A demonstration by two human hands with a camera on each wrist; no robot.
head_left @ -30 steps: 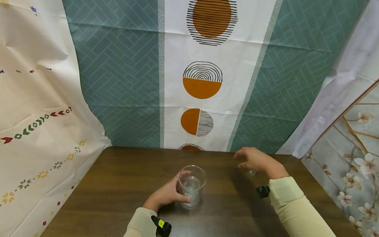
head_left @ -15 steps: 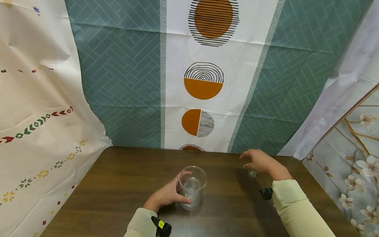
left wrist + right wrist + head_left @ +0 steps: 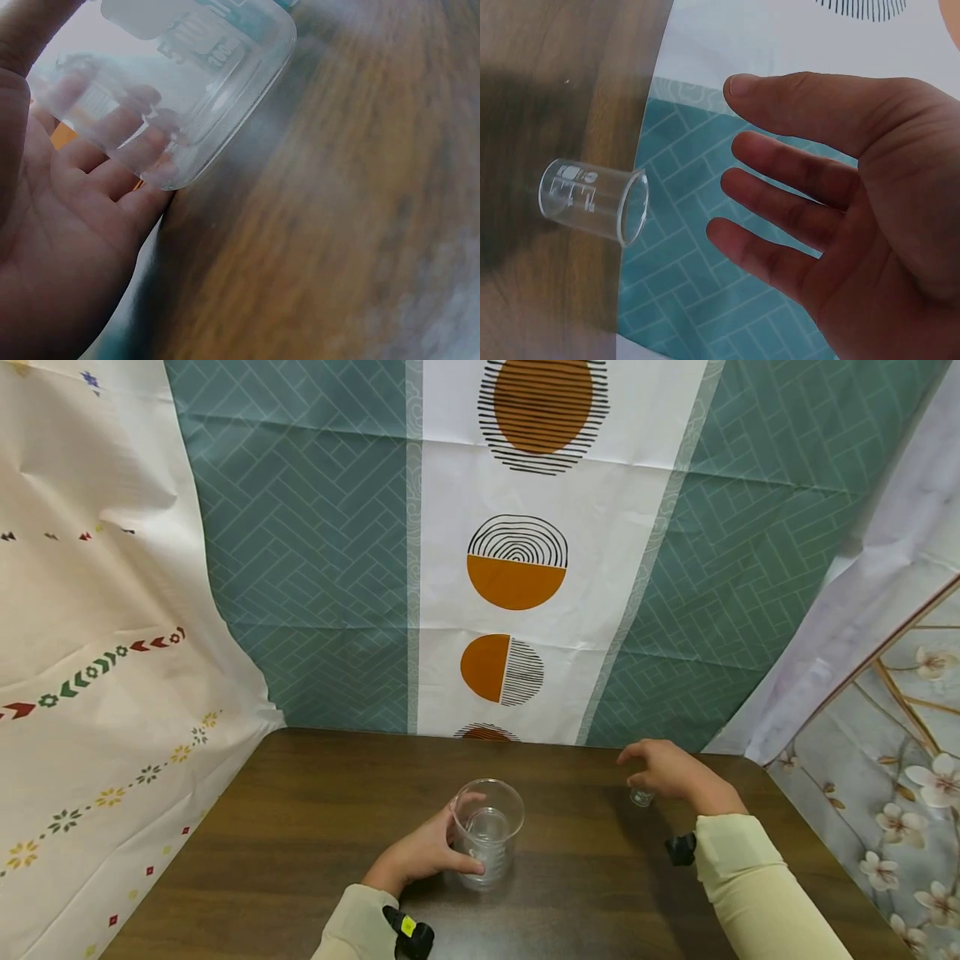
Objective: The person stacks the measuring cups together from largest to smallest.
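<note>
A large clear beaker (image 3: 504, 852) stands on the table, with my left hand (image 3: 427, 847) wrapped around its left side, thumb in front and fingers behind. A second, smaller rim (image 3: 486, 824) shows inside it. Printed markings appear through the wall of this beaker (image 3: 202, 56) in the left wrist view. Over the right part of the table hovers my right hand (image 3: 663, 770), holding nothing, its fingers apart and slightly bent. A tiny clear beaker (image 3: 592, 199) with white graduations stands below that hand, apart from the fingertips (image 3: 724, 229). The hand partly hides this beaker (image 3: 641, 797) in the head view.
The brown wooden table (image 3: 315, 802) ends at a patterned teal and white cloth (image 3: 330, 610) hanging behind it. A cream cloth (image 3: 97, 693) hangs on the left and a flowered one (image 3: 892, 810) on the right. Each wrist wears a small black camera (image 3: 680, 849).
My right hand has shifted a little to the right, over the tiny beaker, which shows more from under it. My left hand and the large beaker have stayed in place.
</note>
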